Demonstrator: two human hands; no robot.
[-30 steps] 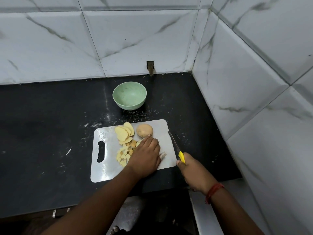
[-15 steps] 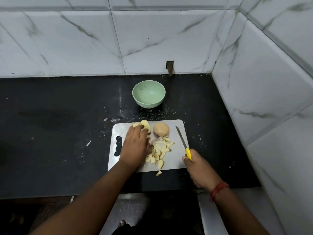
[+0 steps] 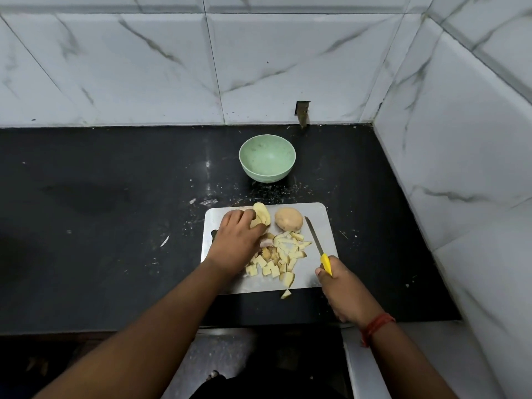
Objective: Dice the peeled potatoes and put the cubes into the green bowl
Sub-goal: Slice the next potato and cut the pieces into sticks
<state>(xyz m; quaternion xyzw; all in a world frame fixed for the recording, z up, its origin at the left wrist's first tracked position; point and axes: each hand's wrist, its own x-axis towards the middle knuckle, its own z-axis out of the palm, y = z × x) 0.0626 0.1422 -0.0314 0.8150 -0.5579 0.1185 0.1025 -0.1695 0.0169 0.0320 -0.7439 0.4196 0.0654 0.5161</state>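
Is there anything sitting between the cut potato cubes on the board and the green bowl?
Yes. The whole potato and potato slices lie at the board's far edge, between the cubes and the green bowl.

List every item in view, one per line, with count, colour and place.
green bowl: one, pale green, on the counter behind the board, no cubes inside.
cutting board: one, white, on the counter.
whole potato: one, tan, board's far edge.
potato slices: a few, yellow, far side of the board, under the left fingers.
potato cubes: many, yellow, board centre; one off the near edge.
knife: one, yellow handle, board's right side.
counter: one, black.
wall tiles: white marble.
left hand: on the slices.
right hand: grips the knife handle; red wrist thread.
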